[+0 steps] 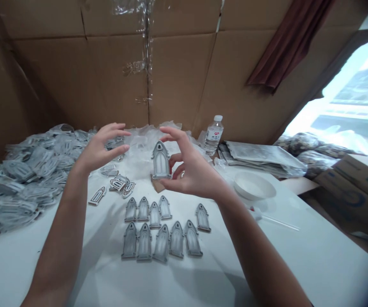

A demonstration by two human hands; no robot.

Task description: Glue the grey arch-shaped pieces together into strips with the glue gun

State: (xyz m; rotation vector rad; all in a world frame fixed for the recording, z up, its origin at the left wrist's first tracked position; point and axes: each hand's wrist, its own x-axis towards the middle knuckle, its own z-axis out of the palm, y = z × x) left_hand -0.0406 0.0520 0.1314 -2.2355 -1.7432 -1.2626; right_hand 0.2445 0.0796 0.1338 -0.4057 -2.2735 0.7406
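Note:
My right hand [190, 166] holds a grey arch-shaped window piece [161, 161] upright above the white table [315, 256], pinched at its right edge. My left hand [102, 147] hovers to the left of it, fingers spread and curved, with nothing in it. Below the hands, several identical grey window pieces [161, 232] lie in two rows on the table. A few loose pieces [120, 184] with a darker outline lie under the left hand.
A big heap of bagged pieces [27, 175] fills the left side. A water bottle [214, 134], a stack of flat bags [261, 157], a white bowl [254, 186] and a thin white stick [278, 221] sit on the right. Cardboard walls stand behind.

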